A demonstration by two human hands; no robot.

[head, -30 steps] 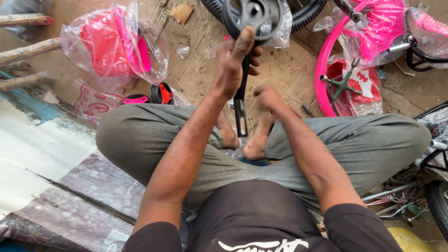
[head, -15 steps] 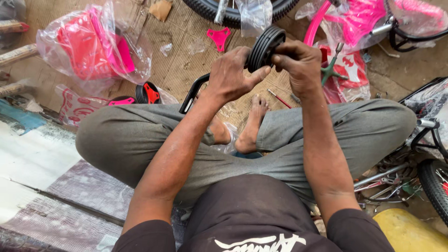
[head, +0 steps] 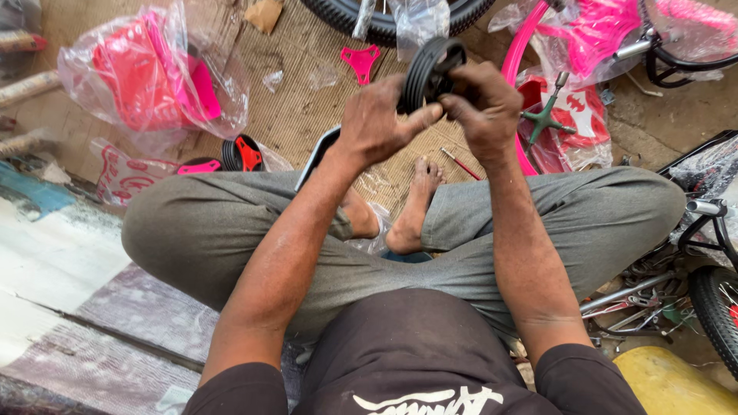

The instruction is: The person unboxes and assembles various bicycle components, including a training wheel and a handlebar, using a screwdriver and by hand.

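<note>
I sit cross-legged on a woven mat and hold a small black ribbed wheel (head: pixel 427 71) up in front of me. My left hand (head: pixel 378 123) grips its lower left side, thumb against the tread. My right hand (head: pixel 483 107) closes over its right side and hub. A black curved metal part (head: pixel 315 157) shows below my left wrist, partly hidden by my arm. My bare feet (head: pixel 411 207) rest between my knees.
A plastic bag of pink parts (head: pixel 150 77) lies far left, with a small red-and-black wheel (head: pixel 242 152) near my left knee. A pink bracket (head: pixel 361 60), a black tyre (head: pixel 396 17), a pink bicycle frame (head: pixel 584 38) and another bicycle wheel (head: pixel 715 303) surround me.
A second ago my left hand alone held a wrapped wheel high while my right hand was low. Both hands now grip the small black wheel together, closer to me.
</note>
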